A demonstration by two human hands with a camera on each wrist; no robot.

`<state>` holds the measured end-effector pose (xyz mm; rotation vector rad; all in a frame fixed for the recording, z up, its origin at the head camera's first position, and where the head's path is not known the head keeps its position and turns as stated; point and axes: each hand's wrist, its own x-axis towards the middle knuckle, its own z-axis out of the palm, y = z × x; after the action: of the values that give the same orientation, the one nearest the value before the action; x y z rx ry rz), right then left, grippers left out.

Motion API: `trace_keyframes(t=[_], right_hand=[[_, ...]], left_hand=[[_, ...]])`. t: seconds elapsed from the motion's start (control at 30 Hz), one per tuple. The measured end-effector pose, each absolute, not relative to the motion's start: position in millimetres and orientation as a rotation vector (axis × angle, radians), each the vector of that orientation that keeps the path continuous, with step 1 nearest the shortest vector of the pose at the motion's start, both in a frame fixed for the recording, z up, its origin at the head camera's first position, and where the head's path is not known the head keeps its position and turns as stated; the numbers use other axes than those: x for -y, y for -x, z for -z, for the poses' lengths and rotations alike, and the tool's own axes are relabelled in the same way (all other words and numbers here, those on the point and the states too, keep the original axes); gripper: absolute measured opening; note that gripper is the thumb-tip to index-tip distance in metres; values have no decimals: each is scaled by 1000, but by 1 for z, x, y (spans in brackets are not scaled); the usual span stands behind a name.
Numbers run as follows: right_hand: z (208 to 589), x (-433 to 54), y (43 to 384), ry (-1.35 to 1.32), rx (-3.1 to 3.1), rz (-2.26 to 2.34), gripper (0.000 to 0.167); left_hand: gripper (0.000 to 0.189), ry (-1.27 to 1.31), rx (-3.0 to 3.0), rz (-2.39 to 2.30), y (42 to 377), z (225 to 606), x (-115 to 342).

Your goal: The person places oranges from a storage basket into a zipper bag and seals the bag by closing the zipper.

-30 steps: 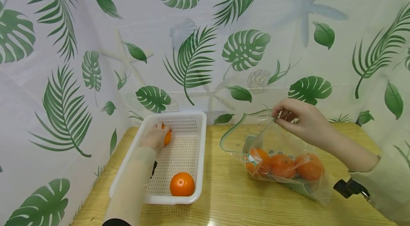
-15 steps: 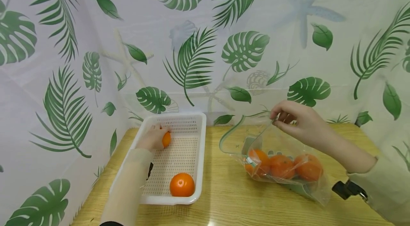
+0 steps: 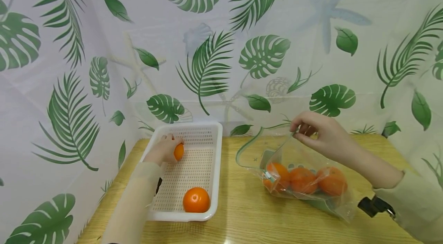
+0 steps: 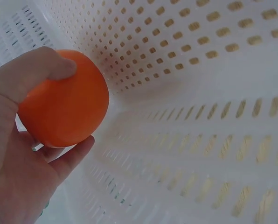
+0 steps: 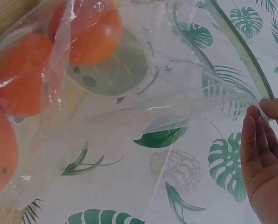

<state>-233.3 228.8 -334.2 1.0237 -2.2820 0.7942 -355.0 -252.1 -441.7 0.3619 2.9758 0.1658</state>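
At the back left of a white perforated basket (image 3: 219, 167), my left hand (image 3: 164, 149) grips an orange (image 3: 179, 152). In the left wrist view the thumb lies over this orange (image 4: 73, 107) and the fingers curl beneath it. A second orange (image 3: 196, 200) sits in the basket's front right corner. To the right, my right hand (image 3: 320, 132) pinches the zip edge of a clear zip bag (image 3: 311, 151) between thumb and fingers, its mouth held apart. Three oranges (image 3: 303, 180) lie in a row inside the bag, seen through the plastic in the right wrist view too.
The basket and bag stand on a wooden table (image 3: 242, 213), with a strip of wood between them. Behind and to the left hangs a white cloth (image 3: 214, 17) printed with green leaves. A black strap fitting (image 3: 375, 205) is on the right sleeve.
The left hand, with the orange in its grip, has shifted slightly toward me inside the basket. The right hand keeps its pinch on the bag, nearly still.
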Motion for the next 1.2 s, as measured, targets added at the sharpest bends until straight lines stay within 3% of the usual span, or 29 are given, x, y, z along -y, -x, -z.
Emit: trace_keyframes(t=[0.5,1.2], right_hand=[[333,-228,231,-1041,2292,-814,34],[336,-229,231,-1027,2331,-853,32]], left_hand=[[74,-422,-2948,-119,356,445,245],[76,-617,-2999,13,348,420,231]])
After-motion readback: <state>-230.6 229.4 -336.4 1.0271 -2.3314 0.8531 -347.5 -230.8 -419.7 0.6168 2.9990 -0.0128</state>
